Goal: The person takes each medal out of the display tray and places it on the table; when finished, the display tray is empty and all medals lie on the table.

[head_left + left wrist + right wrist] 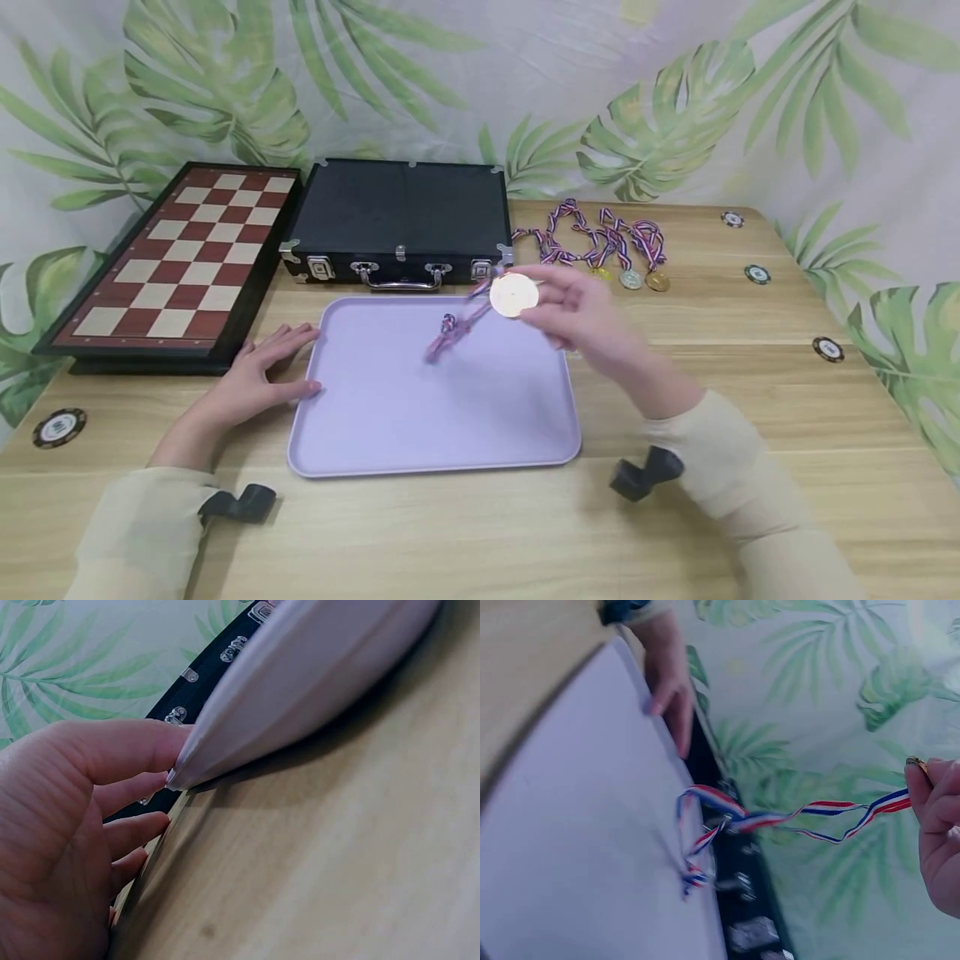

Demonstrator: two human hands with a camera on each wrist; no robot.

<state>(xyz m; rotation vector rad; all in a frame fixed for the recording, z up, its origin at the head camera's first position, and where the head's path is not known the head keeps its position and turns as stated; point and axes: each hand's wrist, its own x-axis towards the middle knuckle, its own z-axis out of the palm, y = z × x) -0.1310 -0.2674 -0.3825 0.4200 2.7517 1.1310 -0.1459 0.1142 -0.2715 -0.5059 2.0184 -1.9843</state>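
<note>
My right hand point(581, 312) pinches a shiny gold-coloured medal point(514, 295) by its edge, above the right back part of the lilac tray point(420, 417). From the medal a red, white and blue ribbon point(765, 819) trails left over the tray, its far end bunched; the head view blurs it. My left hand point(258, 375) lies at the tray's left rim with fingers fairly straight, fingertips touching the edge. The left wrist view shows a finger against the rim and the others spread below it.
Behind the tray stands a black case point(405, 212) with metal latches. A chessboard point(187, 258) is at the left back. More medals, among them a silver one point(630, 279) and a bronze one point(657, 282), lie with ribbons at the back right. Poker chips point(828, 349) lie near the table's sides.
</note>
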